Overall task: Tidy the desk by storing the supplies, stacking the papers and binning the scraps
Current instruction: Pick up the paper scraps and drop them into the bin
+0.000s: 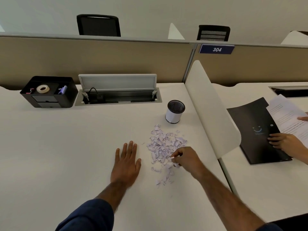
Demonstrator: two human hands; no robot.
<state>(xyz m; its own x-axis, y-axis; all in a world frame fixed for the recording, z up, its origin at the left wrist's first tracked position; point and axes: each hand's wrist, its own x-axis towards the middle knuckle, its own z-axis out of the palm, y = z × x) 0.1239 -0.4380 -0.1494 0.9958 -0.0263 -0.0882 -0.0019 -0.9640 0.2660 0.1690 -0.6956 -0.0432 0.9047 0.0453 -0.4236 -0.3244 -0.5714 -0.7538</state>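
A pile of pale lilac paper scraps [164,144] is spread over the white desk [66,147], right of centre. My right hand [186,158] rests at the pile's near right edge, its fingers curled and pinching scraps. My left hand [126,162] lies flat on the desk just left of the pile, fingers straight. A small round mesh bin [175,111] with a white liner stands upright just beyond the scraps. At the back left a black organiser [48,92] holds a tape roll [43,88] and small clips.
An open cable hatch [118,93] sits at the desk's back edge. A white divider [211,107] bounds the desk on the right. Beyond it another person's hands [283,141] hold a black folder [255,130] and printed sheets [290,117].
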